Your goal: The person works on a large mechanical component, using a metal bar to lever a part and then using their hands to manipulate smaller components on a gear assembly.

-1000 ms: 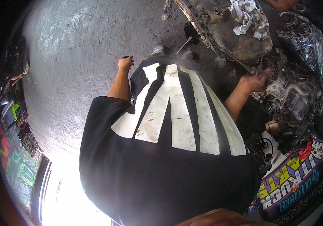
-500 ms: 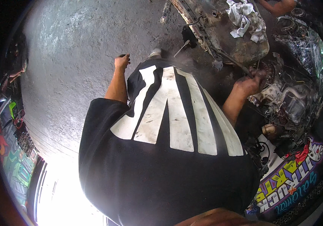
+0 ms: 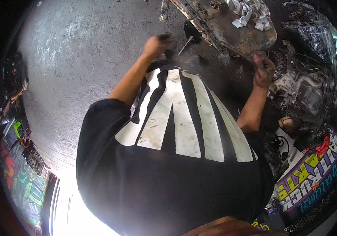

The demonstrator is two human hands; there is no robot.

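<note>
My left hand [image 3: 154, 46] is raised over the floor in front of my left knee. Its fingers look curled around something dark, but blur hides what it is. On the other side, my right hand [image 3: 264, 71], blackened with grease, closes on the lower end of a long dark bar [image 3: 237, 52]. That bar lies along the edge of a large, dirty brown metal part [image 3: 257, 42]. Crumpled white cloth [image 3: 263, 19] rests on top of this part. Between my hands, a thin tool with a pale end [image 3: 185, 45] slants up from the floor.
Greasy engine parts [image 3: 300, 88] with pipes and wires crowd the right side. Clear plastic wrap [image 3: 325, 43] covers something at the far right. A colourful lettered banner [image 3: 310, 177] spreads at lower right. Grey concrete floor [image 3: 74, 67] stretches to the left.
My left hand has swung right and forward, closer to the thin tool. My right hand stays at the bar's end with its wrist turned more upright. The view has shifted slightly.
</note>
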